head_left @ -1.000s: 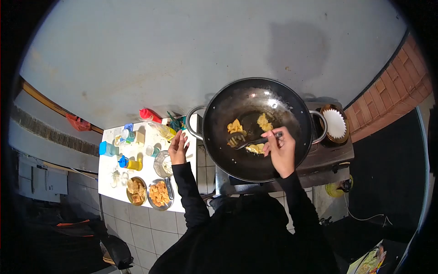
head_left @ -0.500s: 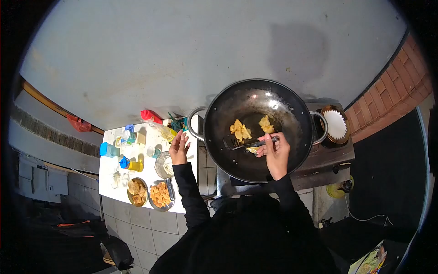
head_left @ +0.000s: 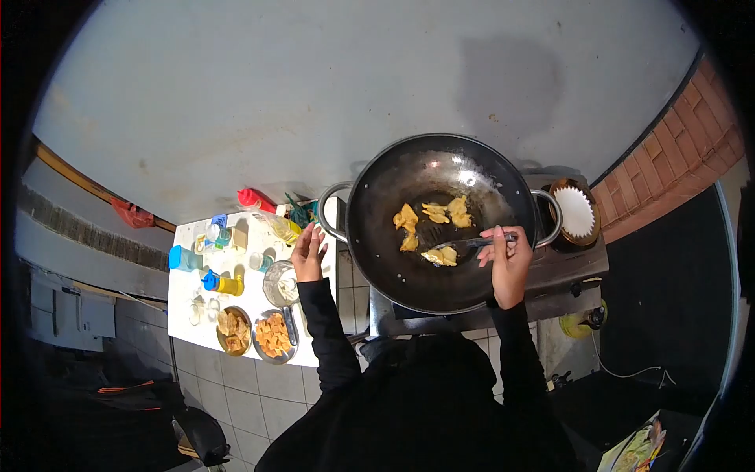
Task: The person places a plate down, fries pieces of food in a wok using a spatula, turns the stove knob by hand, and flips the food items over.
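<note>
My right hand (head_left: pixel 511 267) is closed round the handle of a spatula (head_left: pixel 472 242), whose dark slotted blade lies in the wok among the food. The large black wok (head_left: pixel 385 271) has two metal loop handles and sits on the stove (head_left: pixel 570 271). Golden fried pieces (head_left: pixel 406 218) lie to the left of the blade, more pieces (head_left: pixel 459 212) behind it, and a paler piece (head_left: pixel 442 256) sits in front, in shiny oil. My left hand (head_left: pixel 309 250) hangs beside the wok's left handle, fingers apart, holding nothing.
On the white table (head_left: pixel 255 299) at left stand a plate of fried pieces (head_left: pixel 273 334) with a knife (head_left: pixel 289 324), another dish of food (head_left: pixel 233 330), a bowl (head_left: pixel 279 283), a yellow bottle (head_left: pixel 228 285) and a red bottle (head_left: pixel 255 200). A paper-lined basket (head_left: pixel 578 212) sits right of the wok.
My right hand has moved right with the spatula, and its blade has shifted right and back. Pieces in the wok have spread apart, some moving towards the back right. My left hand stays put.
</note>
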The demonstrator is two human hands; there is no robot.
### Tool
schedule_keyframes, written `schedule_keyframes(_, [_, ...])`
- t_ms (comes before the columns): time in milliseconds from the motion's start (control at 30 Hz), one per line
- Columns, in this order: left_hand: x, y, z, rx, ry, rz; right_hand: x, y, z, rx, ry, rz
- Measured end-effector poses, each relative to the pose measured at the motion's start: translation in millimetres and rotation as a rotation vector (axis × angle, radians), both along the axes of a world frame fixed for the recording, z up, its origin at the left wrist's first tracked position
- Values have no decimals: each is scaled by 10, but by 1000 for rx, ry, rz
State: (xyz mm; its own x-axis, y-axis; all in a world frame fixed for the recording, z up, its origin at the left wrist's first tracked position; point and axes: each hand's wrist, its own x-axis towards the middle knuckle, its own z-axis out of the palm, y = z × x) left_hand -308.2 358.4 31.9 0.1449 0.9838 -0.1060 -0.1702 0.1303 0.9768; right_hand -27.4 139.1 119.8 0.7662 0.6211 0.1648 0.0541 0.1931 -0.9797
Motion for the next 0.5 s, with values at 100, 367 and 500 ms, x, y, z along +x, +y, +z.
schedule_keyframes(100, [5,4,10,3,11,-2,31,-28,5,-39,-10,10])
schedule_keyframes(367, [-13,-8,98,1,31,-2,169,-121,132,-57,-138,-4])
schedule_keyframes(500, [4,28,58,10,34,-12,284,-6,143,-121,-308,15])
